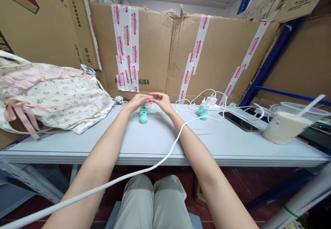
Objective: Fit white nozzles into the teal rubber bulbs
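Observation:
My left hand [139, 101] and my right hand [161, 101] meet above the far part of the shelf top, fingertips pinched together. Something small and pale seems to be between them, but the fingers hide its kind. Just below stands a small teal round-bottomed bottle [143, 117] with an open neck. Behind it, partly covered by my left hand, is another teal piece. A blurred translucent part shows under the fingers. Farther right, two similar teal bottles [203, 114] with clear pointed tops stand close together.
A white cable [155, 167] crosses in front of my right forearm. On the right are a charger [212, 101], a black phone [239, 121] and a plastic jug [279, 127] of beige liquid. A floral bag [64, 98] lies left. Taped cardboard [155, 49] stands behind.

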`<state>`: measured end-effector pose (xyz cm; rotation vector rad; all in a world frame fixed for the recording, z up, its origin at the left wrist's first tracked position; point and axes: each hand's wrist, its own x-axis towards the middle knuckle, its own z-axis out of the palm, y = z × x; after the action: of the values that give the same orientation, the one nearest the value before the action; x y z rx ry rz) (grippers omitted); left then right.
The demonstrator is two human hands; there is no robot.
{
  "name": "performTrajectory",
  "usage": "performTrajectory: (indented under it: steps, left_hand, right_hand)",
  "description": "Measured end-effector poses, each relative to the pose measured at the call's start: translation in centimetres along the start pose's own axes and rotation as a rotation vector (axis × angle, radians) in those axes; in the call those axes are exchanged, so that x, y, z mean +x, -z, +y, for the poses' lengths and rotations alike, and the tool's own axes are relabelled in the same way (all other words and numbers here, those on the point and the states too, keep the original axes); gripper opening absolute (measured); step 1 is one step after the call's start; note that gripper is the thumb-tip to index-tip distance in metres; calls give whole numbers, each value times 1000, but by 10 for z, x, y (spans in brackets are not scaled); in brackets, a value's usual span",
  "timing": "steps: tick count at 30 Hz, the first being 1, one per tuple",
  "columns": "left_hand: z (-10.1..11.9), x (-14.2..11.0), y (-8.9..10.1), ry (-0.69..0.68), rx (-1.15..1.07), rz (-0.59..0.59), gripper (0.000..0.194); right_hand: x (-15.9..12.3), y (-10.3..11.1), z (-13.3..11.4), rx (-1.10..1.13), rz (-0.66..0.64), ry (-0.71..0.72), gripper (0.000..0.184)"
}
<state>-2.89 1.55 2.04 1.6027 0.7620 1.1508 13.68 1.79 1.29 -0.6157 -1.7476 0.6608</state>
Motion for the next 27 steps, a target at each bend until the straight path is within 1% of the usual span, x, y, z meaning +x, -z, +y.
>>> performTrajectory:
  steps: [6, 14, 18, 20, 21, 23, 25, 27]
  left_hand:
    - [4, -3, -2, -2, 16, 1, 33]
    - [1, -1, -4, 55, -82, -25, 29]
    - [0, 0, -2, 11, -19, -14, 31]
    - [0, 0, 0, -19, 4, -12, 31]
    - [0, -1, 1, -28, 4, -9, 31]
    - [0, -1, 3, -35, -10, -1, 33]
    - [0, -1, 4, -34, -25, 7, 36]
    - [-1, -1, 4, -26, -26, 13, 39]
  right_hand:
    - [1, -2, 5, 12, -3, -3, 30]
    - [1, 0, 7, 5, -1, -26, 28]
    - [1, -1, 5, 19, 2, -1, 28]
    - [1, 3, 3, -14, 20, -5, 29]
    - [1, 6, 1, -53, 46, -17, 29]
    - [2, 17, -3, -179, 156, -70, 27]
    - [3, 32, -5, -341, 294, -167, 23]
    - [1, 49, -5, -480, 376, -289, 22]
